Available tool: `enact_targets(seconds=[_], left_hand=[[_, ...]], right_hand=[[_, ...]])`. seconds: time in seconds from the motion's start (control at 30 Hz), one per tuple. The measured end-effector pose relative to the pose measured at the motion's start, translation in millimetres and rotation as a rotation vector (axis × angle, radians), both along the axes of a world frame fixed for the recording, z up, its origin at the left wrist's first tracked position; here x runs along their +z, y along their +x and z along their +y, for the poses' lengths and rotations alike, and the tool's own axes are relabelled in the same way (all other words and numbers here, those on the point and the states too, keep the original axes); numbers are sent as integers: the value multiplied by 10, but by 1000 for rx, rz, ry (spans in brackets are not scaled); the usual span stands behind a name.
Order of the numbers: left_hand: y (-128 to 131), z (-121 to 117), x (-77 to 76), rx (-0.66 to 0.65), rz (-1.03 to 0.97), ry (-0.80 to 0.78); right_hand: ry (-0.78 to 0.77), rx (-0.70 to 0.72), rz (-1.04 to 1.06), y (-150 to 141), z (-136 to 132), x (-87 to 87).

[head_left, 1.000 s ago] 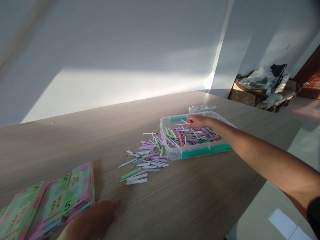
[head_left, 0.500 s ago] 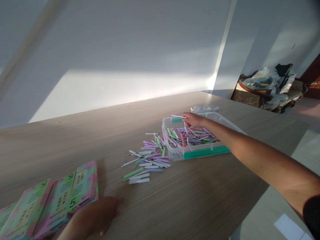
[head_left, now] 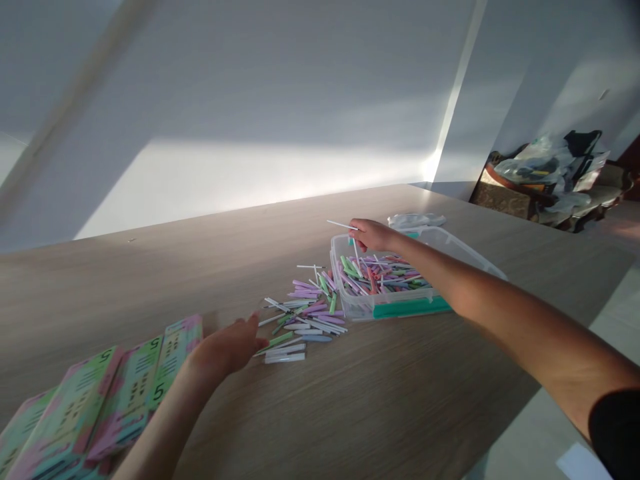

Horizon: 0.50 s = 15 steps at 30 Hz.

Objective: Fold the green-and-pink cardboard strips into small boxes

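My right hand (head_left: 371, 235) is closed on thin white pen refills (head_left: 341, 225), one pointing left and another hanging down, above the left side of a clear plastic box (head_left: 355, 307). Inside the box lie many loose pen parts (head_left: 373, 277) in purple, green, white and red. My left hand (head_left: 240, 343) reaches over the table with its fingers stretched out, nothing visible in them. Its fingertips are at the left edge of a loose pile of pen parts (head_left: 313, 327), with purple, green and white tubes and thin refills; I cannot tell whether they touch.
Several pink and green boxes (head_left: 75, 407) marked 5 lie at the table's (head_left: 380, 400) left front. A white crumpled bag (head_left: 417, 220) lies behind the plastic box. A wall (head_left: 275, 100) runs along the back; a chair (head_left: 505, 197) heaped with bags stands far right.
My left hand has moved from beside the pink and green boxes up and right to the pile. My right hand has shifted slightly left and up, still holding the refills. The view has turned slightly.
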<state>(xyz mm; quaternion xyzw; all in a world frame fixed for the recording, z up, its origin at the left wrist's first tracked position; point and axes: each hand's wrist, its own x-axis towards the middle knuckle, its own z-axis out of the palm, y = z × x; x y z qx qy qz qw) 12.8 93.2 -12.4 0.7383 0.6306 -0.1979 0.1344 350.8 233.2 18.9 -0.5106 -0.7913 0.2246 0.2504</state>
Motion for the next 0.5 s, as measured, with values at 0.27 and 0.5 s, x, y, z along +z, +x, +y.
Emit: enact_targets(seconds=[0.27,0.5], left_hand=[[174,160,-125,10,-19,-134],[63,183,-216,-54,-59,-194]], right_hand=[[133,-33,194,-235,-5,28],[-185,92,734,-727,-257,74]])
